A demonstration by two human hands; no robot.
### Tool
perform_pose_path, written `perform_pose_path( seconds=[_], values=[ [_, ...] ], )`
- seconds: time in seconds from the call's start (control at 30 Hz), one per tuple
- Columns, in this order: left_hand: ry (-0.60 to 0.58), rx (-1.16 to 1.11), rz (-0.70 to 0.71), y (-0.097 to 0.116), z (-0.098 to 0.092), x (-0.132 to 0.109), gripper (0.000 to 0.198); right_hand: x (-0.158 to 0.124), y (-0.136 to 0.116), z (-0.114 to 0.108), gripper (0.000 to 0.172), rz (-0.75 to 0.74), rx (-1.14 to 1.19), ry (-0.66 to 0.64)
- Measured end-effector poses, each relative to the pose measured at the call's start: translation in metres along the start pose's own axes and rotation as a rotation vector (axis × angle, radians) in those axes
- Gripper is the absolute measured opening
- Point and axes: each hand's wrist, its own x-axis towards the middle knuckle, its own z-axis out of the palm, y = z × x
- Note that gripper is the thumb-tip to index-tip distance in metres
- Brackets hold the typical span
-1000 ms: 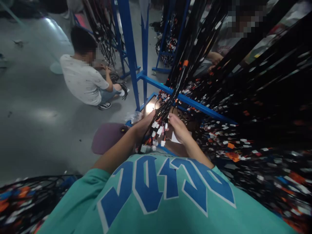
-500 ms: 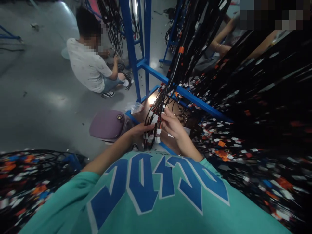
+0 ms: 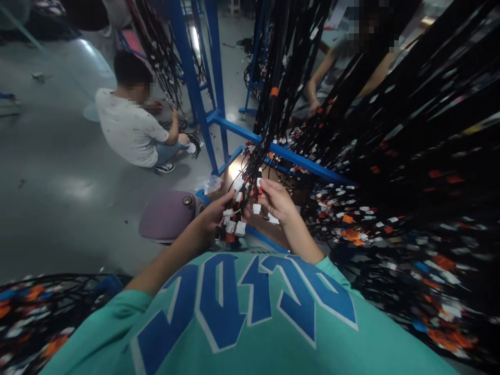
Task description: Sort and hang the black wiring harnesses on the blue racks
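A black wire harness [image 3: 264,140] hangs down in front of me over a blue crossbar, its lower end fanned into wires with white connectors [image 3: 231,227]. My left hand [image 3: 219,212] is closed around this lower bundle, several connectors sticking out below the fingers. To its right, my right hand [image 3: 276,199] pinches one separate branch with red wires, which has a white connector [image 3: 257,209] at its tip. The bundle hides part of my left fingers. An orange band [image 3: 274,91] wraps the harness higher up.
A blue metal rack [image 3: 297,157] stands ahead. More harnesses with connectors [image 3: 353,237] hang densely at right; another heap [image 3: 35,312] lies lower left. A purple stool [image 3: 166,216] stands left. One person [image 3: 127,127] crouches beyond it; another person's arm [image 3: 322,78] shows behind the rack.
My left hand has drawn the connector ends slightly left and closed around them. My right hand now holds one branch apart from the bundle. The view has shifted a little.
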Motion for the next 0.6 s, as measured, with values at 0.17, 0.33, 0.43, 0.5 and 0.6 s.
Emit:
perform_pose_path(
  seconds=[0.17,0.33,0.43,0.5,0.6],
  values=[
    [-0.006,0.054,-0.033,0.01,0.006,-0.018,0.062,-0.003,-0.006,0.006,0.027,-0.02,0.001,0.108],
    [-0.01,0.072,-0.038,0.017,0.01,-0.031,0.062,-0.007,-0.011,0.017,0.023,-0.012,0.072,0.14],
    [0.008,0.072,-0.049,0.02,0.013,-0.036,0.063,-0.01,-0.012,0.024,0.021,0.02,0.118,0.132],
    [0.004,0.077,-0.046,0.02,0.015,-0.04,0.066,-0.011,-0.013,0.026,0.019,0.039,0.15,0.125],
    [-0.027,0.094,0.009,0.018,0.016,-0.047,0.061,-0.014,-0.01,0.028,0.017,0.029,0.159,0.119]
  ],
)
